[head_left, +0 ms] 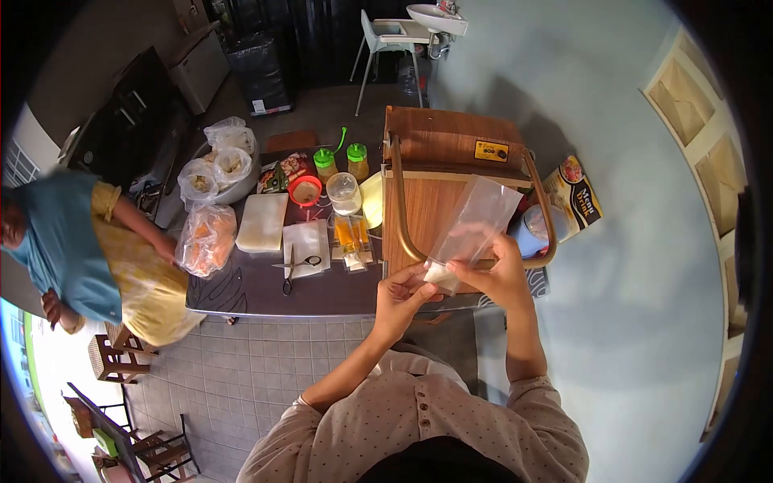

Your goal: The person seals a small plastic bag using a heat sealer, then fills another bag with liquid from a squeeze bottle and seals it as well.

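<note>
A clear plastic bag point(481, 211) is held up in front of me, with something white point(440, 276) in its lower corner. My left hand point(405, 296) pinches that lower corner. My right hand point(498, 272) grips the bag's right side, its fingers partly behind the film. Just beyond the bag stands a wood-grain machine point(451, 137) with a curved metal bar and a yellow control label point(492, 151). To the left lie black scissors point(291, 270) on a stack of clear bags point(309, 239), beside small packets of orange liquid point(352, 232).
The dark table point(266, 303) also bears a white slab-like pack point(262, 222), a red-rimmed bowl point(305, 191), a clear jar point(344, 193), green-capped bottles point(325, 163) and a bag of orange food point(207, 240). A person point(88, 241) stands at the left end. A wall point(628, 322) rises at right.
</note>
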Demonstrator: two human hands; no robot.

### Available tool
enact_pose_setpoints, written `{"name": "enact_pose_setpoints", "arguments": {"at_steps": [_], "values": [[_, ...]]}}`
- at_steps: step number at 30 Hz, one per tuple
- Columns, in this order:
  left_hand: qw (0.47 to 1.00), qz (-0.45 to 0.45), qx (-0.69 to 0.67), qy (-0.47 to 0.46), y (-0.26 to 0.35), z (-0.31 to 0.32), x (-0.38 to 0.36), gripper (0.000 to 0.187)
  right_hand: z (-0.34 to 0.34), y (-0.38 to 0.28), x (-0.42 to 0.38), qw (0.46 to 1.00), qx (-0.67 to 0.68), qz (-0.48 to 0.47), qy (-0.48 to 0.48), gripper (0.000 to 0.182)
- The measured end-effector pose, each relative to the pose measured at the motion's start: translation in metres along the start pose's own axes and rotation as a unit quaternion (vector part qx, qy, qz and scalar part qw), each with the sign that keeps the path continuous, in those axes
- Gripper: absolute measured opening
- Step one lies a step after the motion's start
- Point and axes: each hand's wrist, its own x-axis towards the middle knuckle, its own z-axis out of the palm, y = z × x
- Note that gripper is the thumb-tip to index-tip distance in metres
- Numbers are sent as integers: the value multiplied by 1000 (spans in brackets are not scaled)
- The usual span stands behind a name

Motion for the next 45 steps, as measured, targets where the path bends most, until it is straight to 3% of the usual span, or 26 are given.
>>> {"name": "enact_pose_setpoints", "arguments": {"at_steps": [2,5,7,13,20,25,29,32,34,36,42,45], "values": [[1000,-5,8,-14,-1,-2,-1,25,0,2,-1,998,45,38,2,36],[999,2,39,-29,-6,-7,0,20,-1,7,2,999,-27,-45,-13,37],[998,12,62,-27,-7,-7,0,18,-1,-3,2,998,35,25,-42,35],[998,29,53,-10,-6,1,-1,18,2,2,-1,998,-38,-40,-9,31],[994,24,107,-27,-13,-9,-1,16,7,13,-12,998,-59,4,-11,31],[991,28,127,-33,-18,-13,-4,15,9,24,-20,988,-134,-72,8,39],[987,56,149,-7,-18,-17,-3,13,-8,7,-21,997,-67,-37,-1,42],[980,83,180,17,-32,-43,-2,12,-25,8,-21,995,-66,-60,55,47],[975,96,199,29,-28,-46,0,11,-35,11,-22,992,-47,-28,116,41],[983,54,175,33,-18,-42,0,12,-40,16,-20,990,-60,-38,119,37],[982,52,176,39,-16,-42,-2,12,-36,20,-10,979,-76,-72,174,30],[978,84,187,33,-16,-41,-1,11,-35,17,-6,953,-169,-73,239,20]]}}
